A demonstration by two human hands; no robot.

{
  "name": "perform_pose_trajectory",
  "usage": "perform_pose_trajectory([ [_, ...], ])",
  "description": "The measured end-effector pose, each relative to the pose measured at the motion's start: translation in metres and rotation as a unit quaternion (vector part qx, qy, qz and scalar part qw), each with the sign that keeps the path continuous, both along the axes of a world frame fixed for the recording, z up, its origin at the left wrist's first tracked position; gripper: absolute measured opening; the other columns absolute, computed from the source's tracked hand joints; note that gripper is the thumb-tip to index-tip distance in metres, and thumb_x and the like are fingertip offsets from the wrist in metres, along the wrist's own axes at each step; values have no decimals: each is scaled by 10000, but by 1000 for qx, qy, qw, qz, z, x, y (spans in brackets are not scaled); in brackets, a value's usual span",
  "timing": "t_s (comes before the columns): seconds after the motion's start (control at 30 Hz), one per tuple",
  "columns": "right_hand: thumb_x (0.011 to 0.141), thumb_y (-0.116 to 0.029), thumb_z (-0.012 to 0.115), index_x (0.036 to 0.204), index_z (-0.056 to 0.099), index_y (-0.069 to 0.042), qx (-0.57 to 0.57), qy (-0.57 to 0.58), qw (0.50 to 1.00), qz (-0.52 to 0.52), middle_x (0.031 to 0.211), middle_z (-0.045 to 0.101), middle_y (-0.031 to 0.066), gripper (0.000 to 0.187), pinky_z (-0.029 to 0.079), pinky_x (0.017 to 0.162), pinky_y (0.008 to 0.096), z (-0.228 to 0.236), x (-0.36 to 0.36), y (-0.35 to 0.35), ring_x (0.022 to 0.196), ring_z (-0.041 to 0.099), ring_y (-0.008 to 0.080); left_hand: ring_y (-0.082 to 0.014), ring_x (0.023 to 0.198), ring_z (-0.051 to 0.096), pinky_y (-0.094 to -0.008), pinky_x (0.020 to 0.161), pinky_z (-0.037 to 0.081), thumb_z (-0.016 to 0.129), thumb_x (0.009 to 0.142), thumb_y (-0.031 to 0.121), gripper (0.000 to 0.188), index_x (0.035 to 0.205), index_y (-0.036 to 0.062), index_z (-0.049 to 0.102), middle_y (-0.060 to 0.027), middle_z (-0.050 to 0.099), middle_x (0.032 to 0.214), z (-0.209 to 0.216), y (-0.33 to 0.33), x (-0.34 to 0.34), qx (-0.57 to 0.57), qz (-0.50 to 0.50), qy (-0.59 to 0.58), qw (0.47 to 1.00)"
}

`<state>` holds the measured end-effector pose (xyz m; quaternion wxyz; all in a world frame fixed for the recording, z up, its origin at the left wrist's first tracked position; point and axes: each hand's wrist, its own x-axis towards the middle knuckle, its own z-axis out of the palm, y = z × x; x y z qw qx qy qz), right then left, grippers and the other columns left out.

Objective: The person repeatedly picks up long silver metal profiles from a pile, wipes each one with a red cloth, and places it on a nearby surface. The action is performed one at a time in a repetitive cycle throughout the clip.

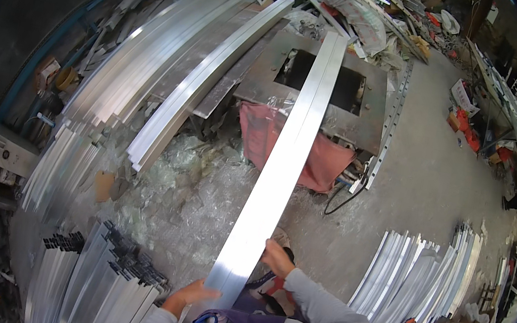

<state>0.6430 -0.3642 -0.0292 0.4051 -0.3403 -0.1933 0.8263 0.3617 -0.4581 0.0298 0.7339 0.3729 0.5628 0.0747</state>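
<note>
A long, flat aluminium profile (281, 165) with a lengthwise groove stretches away from my body, its far end over the metal table (375, 89). My right hand (278, 258) grips its right edge, with the fingers partly hidden by the metal. Closer to my body, my left hand (192, 294) holds the left edge near the near end, its fingers reaching toward the underside. Beneath the profile, the table has a dark rectangular opening (351, 89), and a red cloth (326, 162) hangs from its near side.
Left of the table lie more long profiles (209, 66) on a support. Bundles of profiles stand at the lower left (110, 287) and at the right (410, 273). Crumpled clear plastic film (184, 183) covers the floor ahead. Scrap (361, 22) is heaped behind the table. A black cable (343, 205) hangs beside it.
</note>
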Motion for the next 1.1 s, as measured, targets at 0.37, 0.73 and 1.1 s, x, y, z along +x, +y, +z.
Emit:
perform_pose_trajectory([
  [0.37, 941, -316, 624, 1304, 430, -14, 95, -126, 941, -300, 1174, 588, 140, 511, 461, 893, 324, 29, 42, 267, 1042, 569, 193, -280, 1180, 540, -368, 998, 418, 761, 787, 346, 828, 1419, -5, 358, -198, 557, 1283, 7, 272, 160, 307, 13, 102, 946],
  [0.73, 907, -303, 659, 1338, 358, 51, 137, -361, 866, -318, 1262, 523, 206, 633, 400, 987, 374, 13, 27, 294, 1163, 516, 279, -213, 1289, 437, -314, 1045, 366, 848, 691, 211, 1070, 1518, 27, 194, -166, 446, 1427, -33, 296, 162, 297, 33, -80, 951],
  [1.1, 886, -733, 381, 1404, 402, -88, -7, 37, 989, -141, 1310, 542, 148, 827, 447, 1004, 420, 12, 18, 147, 1194, 541, 275, -201, 1222, 503, -315, 1017, 395, 810, 734, 211, 1001, 1521, 67, 210, -152, 510, 1367, -39, -69, -17, 133, -12, 40, 990],
])
